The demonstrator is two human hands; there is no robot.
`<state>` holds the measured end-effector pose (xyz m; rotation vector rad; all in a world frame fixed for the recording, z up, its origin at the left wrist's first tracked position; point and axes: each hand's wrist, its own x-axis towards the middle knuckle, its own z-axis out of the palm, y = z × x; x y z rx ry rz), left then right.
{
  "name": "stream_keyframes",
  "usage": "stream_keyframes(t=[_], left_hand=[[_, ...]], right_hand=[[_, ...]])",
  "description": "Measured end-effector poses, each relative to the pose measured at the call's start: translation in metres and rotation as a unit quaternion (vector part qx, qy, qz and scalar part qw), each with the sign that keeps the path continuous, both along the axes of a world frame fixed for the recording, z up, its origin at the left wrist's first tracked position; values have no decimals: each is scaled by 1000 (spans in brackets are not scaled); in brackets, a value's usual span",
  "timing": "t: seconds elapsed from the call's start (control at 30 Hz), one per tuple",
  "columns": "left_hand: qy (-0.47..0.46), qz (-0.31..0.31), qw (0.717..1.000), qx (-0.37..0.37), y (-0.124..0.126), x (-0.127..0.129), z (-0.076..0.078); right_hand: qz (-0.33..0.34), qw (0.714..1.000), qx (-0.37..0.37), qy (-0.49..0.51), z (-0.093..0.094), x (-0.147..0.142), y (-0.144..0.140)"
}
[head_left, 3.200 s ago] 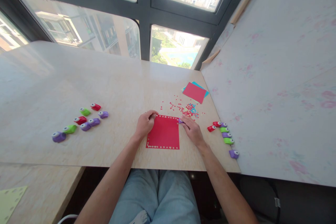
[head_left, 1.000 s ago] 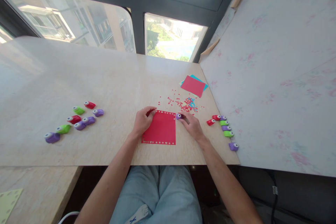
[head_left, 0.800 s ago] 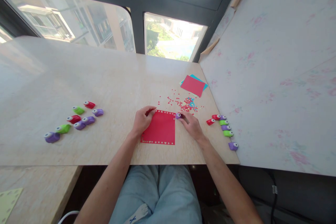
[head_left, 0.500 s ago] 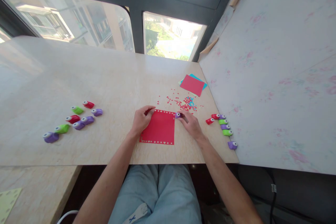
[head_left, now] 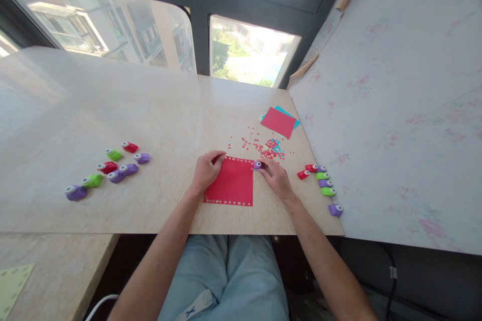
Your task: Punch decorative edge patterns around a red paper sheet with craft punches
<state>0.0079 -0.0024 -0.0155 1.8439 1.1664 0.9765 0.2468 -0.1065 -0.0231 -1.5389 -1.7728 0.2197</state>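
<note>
Paper sheet (head_left: 230, 183) on table (head_left: 169, 110) centre, punches (head_left: 107, 170) far left, punches (head_left: 322, 183) right, confetti (head_left: 263, 146) behind

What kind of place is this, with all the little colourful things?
Probably a craft corner high up in a flat: a marble-look table by big windows facing other buildings, with a red paper square, small paper punches and punched-out confetti.

Purple punch (head_left: 257, 164) mostly hidden under right hand (head_left: 276, 180); punched shapes too small.
</note>
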Motion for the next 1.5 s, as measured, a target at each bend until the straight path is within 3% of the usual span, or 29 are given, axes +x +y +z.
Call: stream_keyframes(t=[1.03,1.5], left_hand=[[-9,-15,1000,2,0,0,-4],[-21,-15,999,18,-1,0,-4]], right_hand=[[15,997,80,-5,3,-1,0],[15,997,75,-3,3,0,0]])
